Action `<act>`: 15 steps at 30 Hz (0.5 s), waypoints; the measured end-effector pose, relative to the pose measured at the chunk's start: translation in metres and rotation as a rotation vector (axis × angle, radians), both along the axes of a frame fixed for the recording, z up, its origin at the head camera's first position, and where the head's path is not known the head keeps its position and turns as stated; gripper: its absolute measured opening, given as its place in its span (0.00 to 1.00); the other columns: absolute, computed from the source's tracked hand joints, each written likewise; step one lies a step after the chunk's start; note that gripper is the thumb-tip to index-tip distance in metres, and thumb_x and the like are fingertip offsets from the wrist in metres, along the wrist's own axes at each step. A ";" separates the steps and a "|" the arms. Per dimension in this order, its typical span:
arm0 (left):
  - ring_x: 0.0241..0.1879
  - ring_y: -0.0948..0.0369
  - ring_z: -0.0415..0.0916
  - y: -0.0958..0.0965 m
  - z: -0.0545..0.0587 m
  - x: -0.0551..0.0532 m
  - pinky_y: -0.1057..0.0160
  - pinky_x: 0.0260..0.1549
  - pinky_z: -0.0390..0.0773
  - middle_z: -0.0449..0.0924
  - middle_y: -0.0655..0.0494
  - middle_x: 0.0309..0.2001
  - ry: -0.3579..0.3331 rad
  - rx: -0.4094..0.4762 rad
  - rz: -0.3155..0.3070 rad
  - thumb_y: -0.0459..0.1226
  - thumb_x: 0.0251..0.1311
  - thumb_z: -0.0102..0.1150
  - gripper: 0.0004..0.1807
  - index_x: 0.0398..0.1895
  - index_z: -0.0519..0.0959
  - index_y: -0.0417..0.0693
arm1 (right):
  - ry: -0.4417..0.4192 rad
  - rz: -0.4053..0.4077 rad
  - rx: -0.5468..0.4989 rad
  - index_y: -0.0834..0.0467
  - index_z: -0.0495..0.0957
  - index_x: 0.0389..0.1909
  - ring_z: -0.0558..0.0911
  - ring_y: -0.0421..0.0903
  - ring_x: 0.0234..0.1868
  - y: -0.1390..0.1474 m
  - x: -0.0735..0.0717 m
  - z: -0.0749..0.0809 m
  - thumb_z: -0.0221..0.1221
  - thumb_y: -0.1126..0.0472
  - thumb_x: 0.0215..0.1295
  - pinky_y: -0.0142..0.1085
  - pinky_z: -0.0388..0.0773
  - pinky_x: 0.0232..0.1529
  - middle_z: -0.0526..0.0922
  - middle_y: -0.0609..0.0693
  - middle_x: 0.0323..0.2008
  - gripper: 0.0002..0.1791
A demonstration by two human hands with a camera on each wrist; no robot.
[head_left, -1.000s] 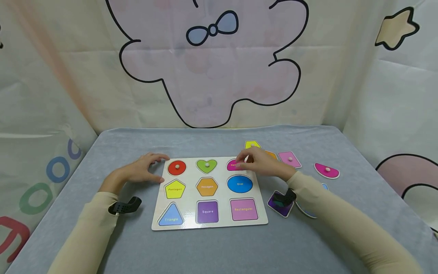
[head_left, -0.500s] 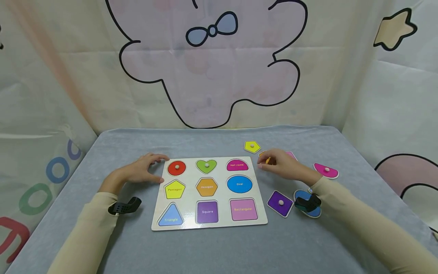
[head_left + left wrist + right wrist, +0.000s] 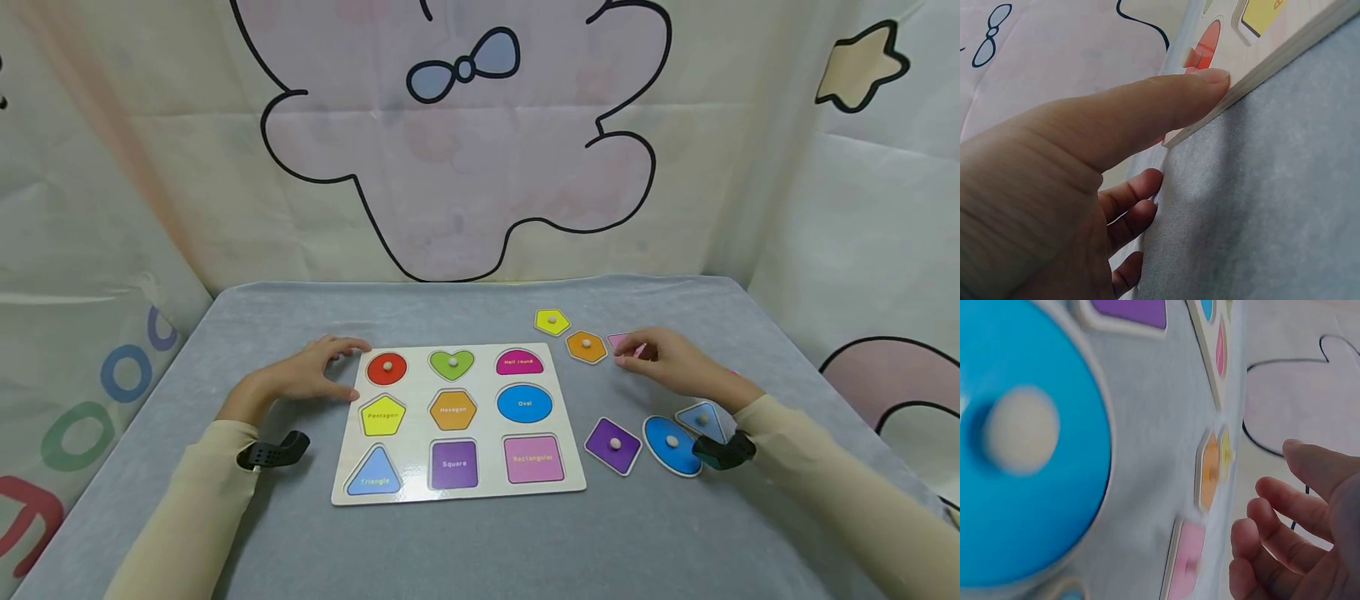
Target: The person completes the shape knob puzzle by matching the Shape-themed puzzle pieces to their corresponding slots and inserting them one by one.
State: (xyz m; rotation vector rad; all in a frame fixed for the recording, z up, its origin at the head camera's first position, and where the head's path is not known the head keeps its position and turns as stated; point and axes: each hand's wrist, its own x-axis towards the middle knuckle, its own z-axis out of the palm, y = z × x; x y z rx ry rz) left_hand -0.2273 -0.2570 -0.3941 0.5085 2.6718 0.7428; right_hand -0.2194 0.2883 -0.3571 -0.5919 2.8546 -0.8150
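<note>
My left hand rests at the left edge of a white shape puzzle board. In the left wrist view, the thumb touches the board's edge near the red circle piece; the other fingers lie loosely bent beside it. A green heart piece also sits in its slot. My right hand, holding nothing, hovers with relaxed fingers over a pink rectangle piece, which it partly hides in the head view. An orange hexagon piece and a yellow pentagon piece lie just left of it.
A purple square piece, a blue oval piece and a blue triangle piece lie right of the board. The magenta half-round piece is mostly hidden behind the right wrist. Grey cloth covers the table; printed curtains hang around it.
My right hand has moved right, from the board's half-round slot past the orange hexagon to the pink rectangle. The half-round slot is uncovered. My left hand stays in place.
</note>
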 end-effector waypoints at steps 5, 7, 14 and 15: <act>0.67 0.40 0.60 0.000 -0.001 0.001 0.30 0.64 0.65 0.64 0.37 0.68 -0.012 -0.006 0.019 0.50 0.53 0.73 0.42 0.72 0.66 0.57 | 0.025 -0.026 0.016 0.63 0.84 0.47 0.77 0.44 0.34 0.024 0.000 -0.002 0.63 0.58 0.69 0.28 0.76 0.32 0.85 0.55 0.40 0.13; 0.67 0.40 0.60 0.001 -0.001 0.001 0.29 0.64 0.65 0.63 0.37 0.68 -0.019 -0.002 0.025 0.50 0.53 0.73 0.42 0.72 0.66 0.57 | 0.036 -0.037 0.026 0.63 0.84 0.48 0.77 0.44 0.35 0.035 0.000 -0.003 0.62 0.59 0.70 0.27 0.77 0.33 0.85 0.56 0.41 0.13; 0.68 0.40 0.59 0.001 -0.002 0.001 0.28 0.65 0.63 0.63 0.38 0.69 -0.021 0.002 0.035 0.50 0.53 0.73 0.42 0.72 0.66 0.58 | 0.056 -0.054 0.054 0.64 0.84 0.47 0.78 0.37 0.35 0.074 -0.004 -0.008 0.63 0.62 0.68 0.26 0.78 0.34 0.86 0.59 0.42 0.11; 0.68 0.40 0.59 0.001 -0.002 0.001 0.28 0.65 0.63 0.63 0.38 0.69 -0.021 0.004 0.037 0.50 0.53 0.73 0.42 0.72 0.66 0.58 | 0.053 -0.054 0.055 0.65 0.84 0.47 0.78 0.37 0.35 0.079 -0.005 -0.009 0.63 0.63 0.68 0.26 0.79 0.34 0.86 0.59 0.42 0.11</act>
